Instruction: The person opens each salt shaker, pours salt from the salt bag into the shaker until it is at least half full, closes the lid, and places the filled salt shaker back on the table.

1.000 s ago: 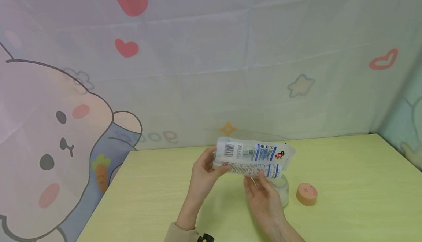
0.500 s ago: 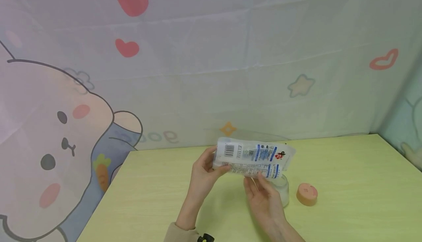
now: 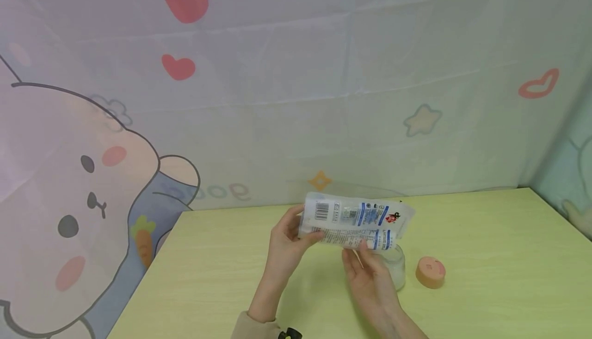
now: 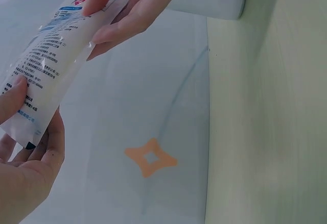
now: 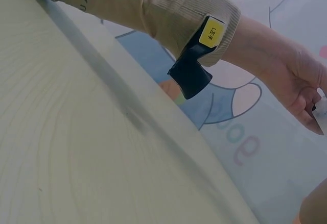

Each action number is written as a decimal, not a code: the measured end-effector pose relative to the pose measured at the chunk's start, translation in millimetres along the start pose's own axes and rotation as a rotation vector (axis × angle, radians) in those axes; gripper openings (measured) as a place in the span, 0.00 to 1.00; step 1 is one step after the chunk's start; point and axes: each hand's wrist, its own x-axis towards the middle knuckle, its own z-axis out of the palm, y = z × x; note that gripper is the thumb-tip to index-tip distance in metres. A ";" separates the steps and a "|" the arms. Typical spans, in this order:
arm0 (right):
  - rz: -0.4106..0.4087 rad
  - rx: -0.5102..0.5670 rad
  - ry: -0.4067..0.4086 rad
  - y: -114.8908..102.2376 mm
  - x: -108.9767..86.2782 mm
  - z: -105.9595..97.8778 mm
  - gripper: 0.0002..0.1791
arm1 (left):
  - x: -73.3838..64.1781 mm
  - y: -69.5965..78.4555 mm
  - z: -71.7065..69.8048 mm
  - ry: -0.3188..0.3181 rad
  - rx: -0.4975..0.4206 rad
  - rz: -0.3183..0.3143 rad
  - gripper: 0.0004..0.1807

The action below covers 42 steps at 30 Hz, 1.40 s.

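A white plastic pouch (image 3: 349,218), printed with a barcode and blue and black text, is held slanted above the table in the head view. My left hand (image 3: 285,244) grips its left end, thumb on the printed face and fingers behind. Toward the other end, my right hand (image 3: 372,282) pinches the lower edge between thumb and fingers; in the left wrist view its fingers (image 4: 130,25) lie under the pouch. A clear jar (image 3: 396,269) with whitish contents stands just behind the right hand, its top partly hidden by the pouch.
A round orange-pink lid (image 3: 430,272) lies on the pale yellow table (image 3: 490,257), right of the jar. Behind the table's far edge hangs a cartoon-printed cloth (image 3: 287,123). A black wrist mount (image 5: 196,66) sits on the left sleeve (image 5: 153,9).
My right thumb has shifted slightly left along the pouch's lower edge. Pouch, jar and lid keep their places.
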 end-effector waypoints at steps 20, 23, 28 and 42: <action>0.023 0.028 0.017 -0.7 -1.3 0.6 0.12 | 0.3 1.8 -0.7 -0.034 0.009 0.006 0.30; 0.023 0.034 0.008 -0.5 -0.9 0.0 0.12 | 0.1 1.9 -0.9 -0.033 0.005 0.002 0.30; 0.015 0.037 -0.013 -0.8 -0.5 -1.0 0.12 | 0.1 1.5 -0.9 -0.028 0.008 0.003 0.30; 0.012 0.035 -0.021 -2.7 5.2 -2.9 0.12 | 3.4 -3.1 0.3 -0.014 0.022 0.018 0.30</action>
